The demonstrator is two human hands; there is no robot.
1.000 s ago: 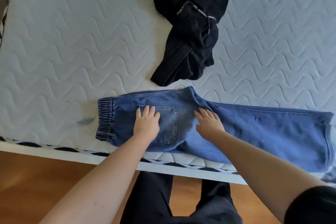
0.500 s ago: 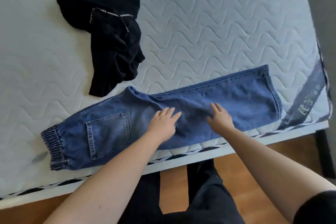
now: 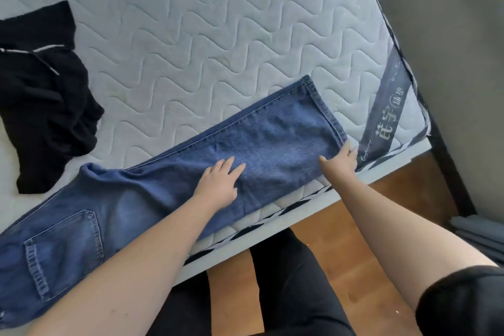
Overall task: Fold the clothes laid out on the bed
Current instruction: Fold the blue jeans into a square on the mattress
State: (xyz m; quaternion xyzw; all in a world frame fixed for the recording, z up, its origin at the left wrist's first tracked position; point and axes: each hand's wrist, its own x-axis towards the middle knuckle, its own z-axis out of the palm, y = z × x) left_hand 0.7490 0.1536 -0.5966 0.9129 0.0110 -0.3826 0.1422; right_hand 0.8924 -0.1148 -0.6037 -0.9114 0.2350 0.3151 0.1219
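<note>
Blue jeans [image 3: 267, 139], folded lengthwise leg on leg, lie along the near edge of the white quilted mattress [image 3: 218, 30], back pocket [image 3: 65, 245] at the lower left and hem at the right. My left hand [image 3: 219, 181] presses flat on the middle of the leg, fingers straight. My right hand [image 3: 339, 162] rests on the near corner of the hem, thumb spread and fingertips at the hem's edge. A crumpled black garment [image 3: 46, 106] with a pale drawstring lies on the mattress at the left, apart from the jeans.
The mattress corner with a grey printed label band [image 3: 387, 117] sits just right of the hem. A dark bed frame post [image 3: 447, 172] and a grey wall stand beyond it. Wooden floor [image 3: 341, 248] and my dark trouser legs are below the bed edge.
Both hands have slid rightward along the jeans, from the pocket and seat to the lower leg and hem. My view has swung right; the black garment now sits at the left edge.
</note>
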